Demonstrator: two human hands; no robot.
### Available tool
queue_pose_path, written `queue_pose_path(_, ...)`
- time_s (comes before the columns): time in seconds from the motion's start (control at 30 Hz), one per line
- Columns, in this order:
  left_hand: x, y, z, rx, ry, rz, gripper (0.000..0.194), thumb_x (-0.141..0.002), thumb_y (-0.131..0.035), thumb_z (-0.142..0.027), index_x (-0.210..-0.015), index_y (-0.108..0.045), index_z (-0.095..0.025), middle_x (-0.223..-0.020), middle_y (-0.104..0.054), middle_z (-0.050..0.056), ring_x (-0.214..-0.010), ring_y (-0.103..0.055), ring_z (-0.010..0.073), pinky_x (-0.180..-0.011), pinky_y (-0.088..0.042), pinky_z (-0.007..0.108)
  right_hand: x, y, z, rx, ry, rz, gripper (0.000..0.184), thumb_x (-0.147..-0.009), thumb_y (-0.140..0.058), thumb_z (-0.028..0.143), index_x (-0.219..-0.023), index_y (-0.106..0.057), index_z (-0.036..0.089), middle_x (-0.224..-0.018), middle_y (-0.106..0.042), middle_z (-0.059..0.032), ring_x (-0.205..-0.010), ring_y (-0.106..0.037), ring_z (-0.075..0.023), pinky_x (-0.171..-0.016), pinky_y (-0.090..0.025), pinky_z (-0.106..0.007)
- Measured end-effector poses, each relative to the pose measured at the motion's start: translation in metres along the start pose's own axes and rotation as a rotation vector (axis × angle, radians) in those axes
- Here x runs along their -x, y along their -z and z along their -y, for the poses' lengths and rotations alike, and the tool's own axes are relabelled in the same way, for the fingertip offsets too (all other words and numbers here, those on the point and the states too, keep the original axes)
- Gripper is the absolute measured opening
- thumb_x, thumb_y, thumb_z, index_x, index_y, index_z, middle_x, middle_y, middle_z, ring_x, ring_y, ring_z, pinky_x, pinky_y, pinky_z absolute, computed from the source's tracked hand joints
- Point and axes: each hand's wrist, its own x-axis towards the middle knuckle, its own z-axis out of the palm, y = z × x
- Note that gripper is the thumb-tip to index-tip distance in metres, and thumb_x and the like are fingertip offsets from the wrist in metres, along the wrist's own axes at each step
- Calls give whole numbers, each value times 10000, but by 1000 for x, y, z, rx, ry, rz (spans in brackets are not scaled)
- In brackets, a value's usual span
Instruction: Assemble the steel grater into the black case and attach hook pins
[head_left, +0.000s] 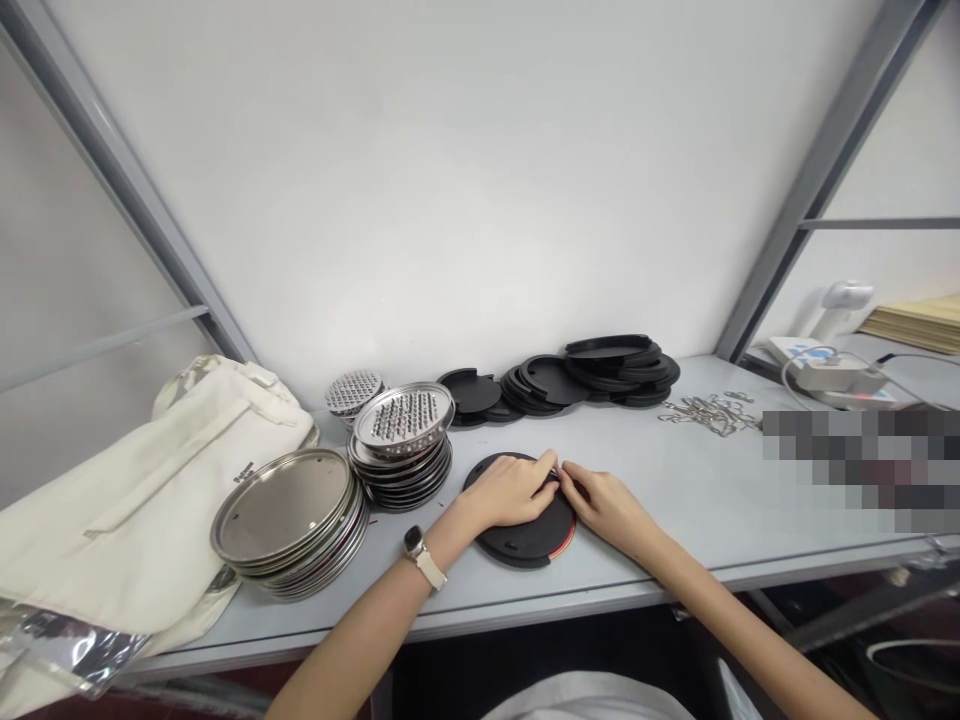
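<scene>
A black round plate (525,545) lies on the table in front of me, with an orange-red edge showing at its lower right. My left hand (510,492) rests across the top of it, fingers bent and closed at its upper right rim. At that same spot my right hand (604,505) pinches with thumb and forefinger. A tiny dark, shiny piece shows between the fingertips of both hands; its kind is too small to tell. Left of the plate stands a stack of round metal grater discs (403,418). Beside that is a pile of round metal plates (285,505).
Several black round plates (555,380) lie overlapping along the wall. Small metal hooks or clips (709,413) are heaped at right. A cream cloth bag (150,480) covers the left end of the grey table (675,500). A white box (821,365) with cables stands far right.
</scene>
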Motion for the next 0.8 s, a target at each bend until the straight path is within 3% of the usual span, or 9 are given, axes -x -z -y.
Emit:
queue_pose_path(0.4, -2, -9, 3, 47, 47, -94, 262, -906, -377, -316, -1128, -366, -178, -841, -648, 57, -765, -637, 243, -656, -440, 311, 3, 1, 3, -55, -5, -32, 302, -926, -344, 363, -659, -343, 222, -524, -448, 48, -459, -412, -110, -503, -276, -223)
queue_pose_path(0.67, -2, -6, -1, 7, 189, -81, 280, -869, -431, -415, -1033, -410, -188, -847, -641, 58, -753, -628, 248, -650, -438, 319, -1, -2, -2, 36, -43, -1, 235, -938, -294, 322, -764, -420, 227, -609, -569, -2, -529, -546, -162, -520, -300, -239)
queue_pose_path(0.8, -2, -6, -1, 1, 193, -73, 256, -873, -418, -424, -984, -420, -193, -858, -642, 53, -764, -628, 243, -654, -437, 317, -1, -3, -3, 64, -31, 24, 245, -942, -284, 320, -771, -433, 227, -628, -587, -13, -559, -573, -175, -527, -306, -243)
